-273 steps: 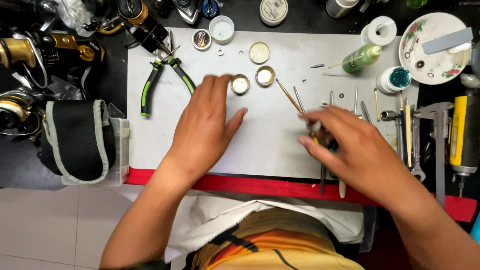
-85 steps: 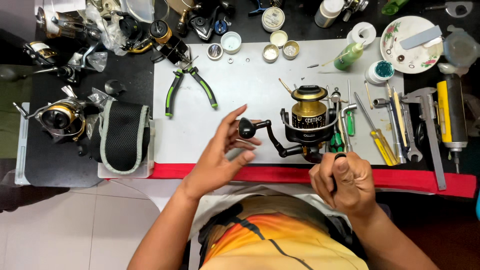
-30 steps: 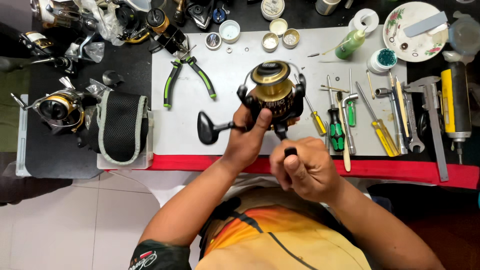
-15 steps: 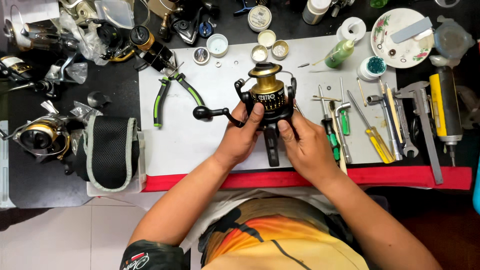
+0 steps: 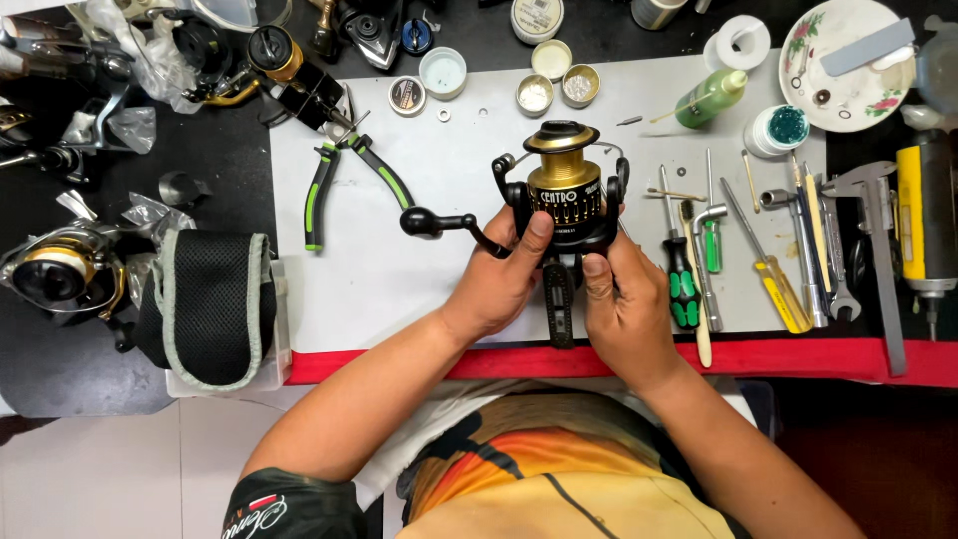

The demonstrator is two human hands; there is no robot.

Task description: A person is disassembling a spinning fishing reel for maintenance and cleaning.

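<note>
A black and gold spinning fishing reel stands over the white mat, spool pointing away from me. Its crank handle with a black knob sticks out to the left. My left hand grips the reel body from the left, thumb pressed on the spool skirt. My right hand holds the reel's right side and its black foot, which points back toward me.
Green-handled pliers lie on the mat's left. Screwdrivers and wrenches line the right, with a caliper. Small tins, a green bottle and a plate sit at the back. Other reels and a mesh pouch are left.
The reel was brought onto the mat and lifted; over the last second both hands closed around it and moved it forward, its handle now pointing left.
</note>
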